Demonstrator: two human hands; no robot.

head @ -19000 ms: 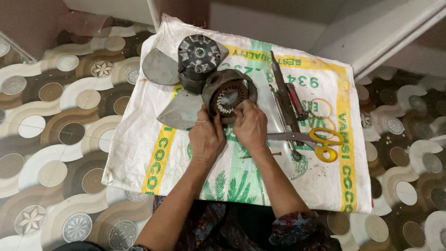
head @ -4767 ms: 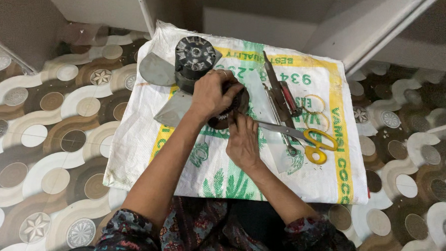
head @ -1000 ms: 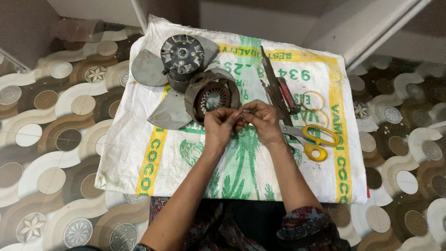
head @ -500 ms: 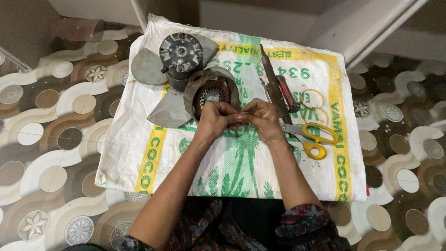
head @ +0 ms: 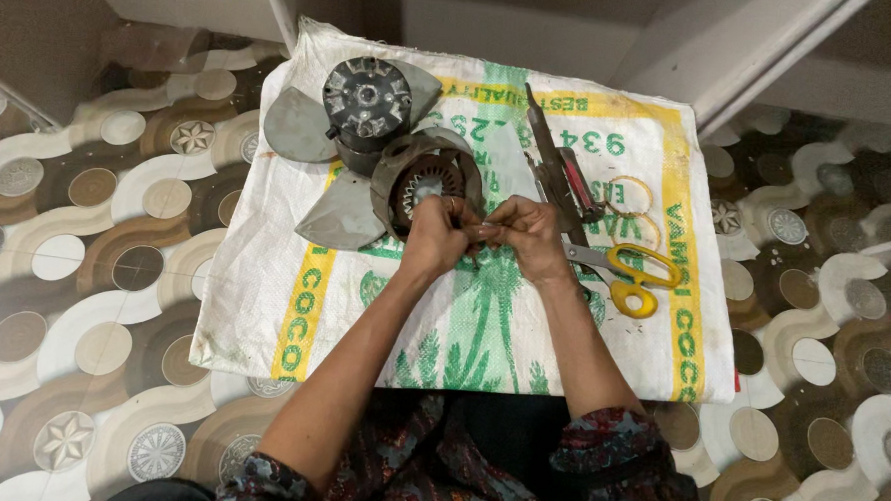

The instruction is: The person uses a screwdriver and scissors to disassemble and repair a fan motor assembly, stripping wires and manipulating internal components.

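hands: left hand [head: 434, 235] and right hand [head: 526, 234] together, fingertips pinched on something too small to tell | stator ring [head: 424, 179] on white sack [head: 263, 303], touching left hand | tip: steady pinch, close to ring | scissors [head: 630, 279] beside right

- whatever the left hand [head: 434, 238] and right hand [head: 528, 236] pinch between fingertips is too small to tell.
- stator [head: 421, 175] near edge hidden behind the hands.
- scissors [head: 625, 273] blades partly covered.

Brown-and-cream circle-patterned floor tiles [head: 84, 265] meet pale walls [head: 535, 29] above.
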